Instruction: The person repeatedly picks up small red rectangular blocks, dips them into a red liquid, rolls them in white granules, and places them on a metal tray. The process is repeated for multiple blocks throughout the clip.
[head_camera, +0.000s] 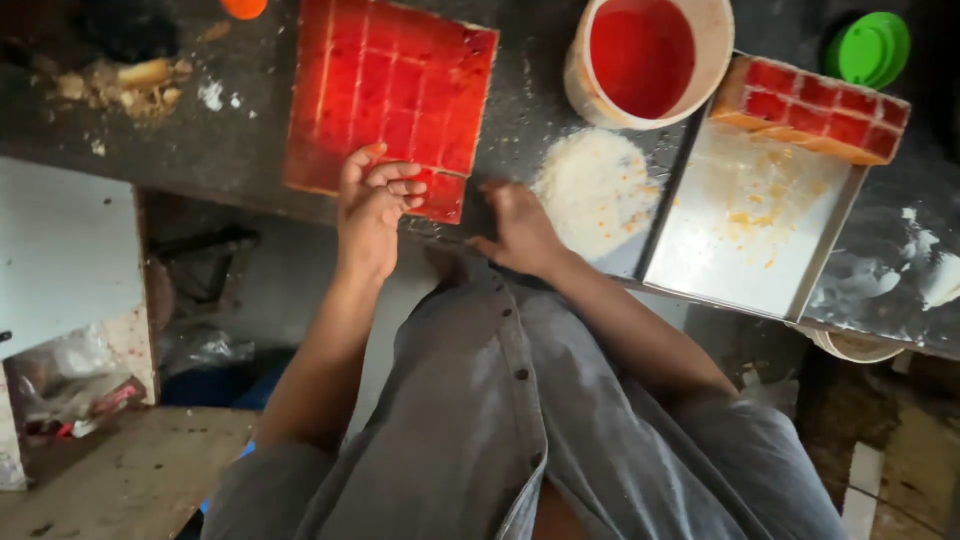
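red slab (385, 95) cut off at top edge, its near corner hidden under left hand (372, 205), right hand (520, 230) blurred

Only one camera recorded this moment, and it sat on my head, looking almost straight down over my chest and lap. My grey shirt (520, 430) filled the lower middle of the view, close to the lens. The dark desk (240, 150) ran across the top of the frame, its near edge slanting down toward the right, with my left hand (372, 205) and right hand (520, 232) at that edge. Below the edge the view dropped past my arms to the floor (120, 480). No second view overlapped with it.
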